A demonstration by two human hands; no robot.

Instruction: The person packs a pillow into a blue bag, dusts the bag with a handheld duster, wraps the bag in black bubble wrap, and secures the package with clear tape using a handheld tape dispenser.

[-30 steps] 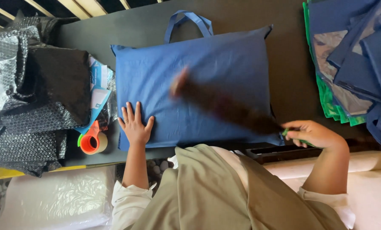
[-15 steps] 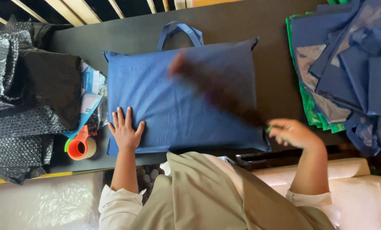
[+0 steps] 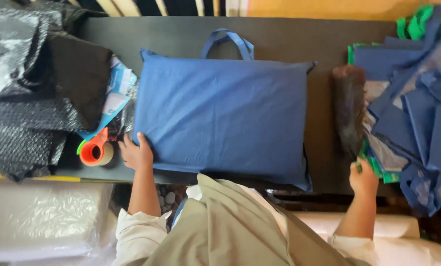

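Observation:
A stuffed blue fabric bag (image 3: 223, 118) with two handles lies flat on the dark table (image 3: 289, 42). My left hand (image 3: 135, 152) grips its near left corner, fingers curled under the edge. My right hand (image 3: 363, 178) is shut on the green handle of a dark bristle brush (image 3: 349, 106), which lies along the table to the right of the bag, next to a pile of blue bags.
An orange tape dispenser (image 3: 96, 150) sits just left of my left hand. Black bubble wrap and dark sheets (image 3: 28, 98) are heaped at the left. A pile of blue and green bags (image 3: 417, 113) fills the right. White padded packs (image 3: 38, 216) lie below the table.
The brush has swung off the blue bag to the right side of the table. My left hand has slid from the bag's surface to its left corner.

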